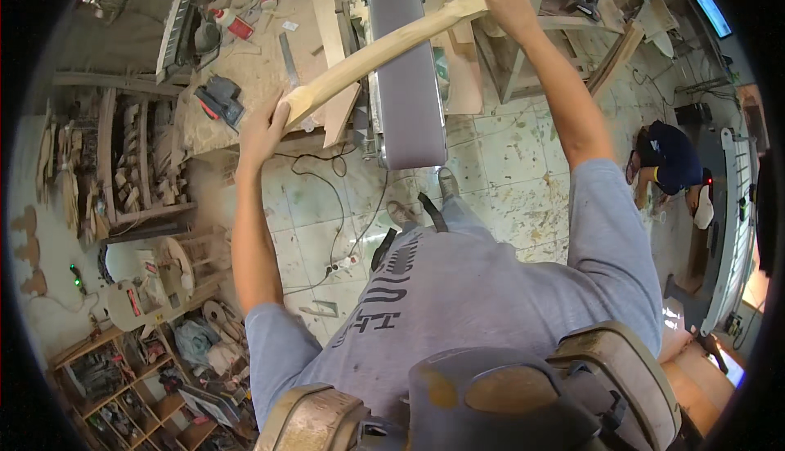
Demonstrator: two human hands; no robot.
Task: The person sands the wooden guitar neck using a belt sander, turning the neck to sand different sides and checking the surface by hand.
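A long, pale, slightly curved piece of shaped wood (378,52) spans from one of my hands to the other. My left hand (263,134) is closed round its lower, nearer end. Higher up and farther right, my right hand (505,5) grips it close to the far end, fingers over the top. Midway, the wood crosses over the dark belt of a belt sander (410,107); whether it touches the belt I cannot tell. The sander's grey belt runs toward me, its near end rounded.
Left of the sander, a wooden workbench (253,67) carries a black power tool (219,101), a red bottle (235,24) and loose boards. Cables (339,206) lie on the tiled floor by my feet. Another person (675,157) is bent low at the right.
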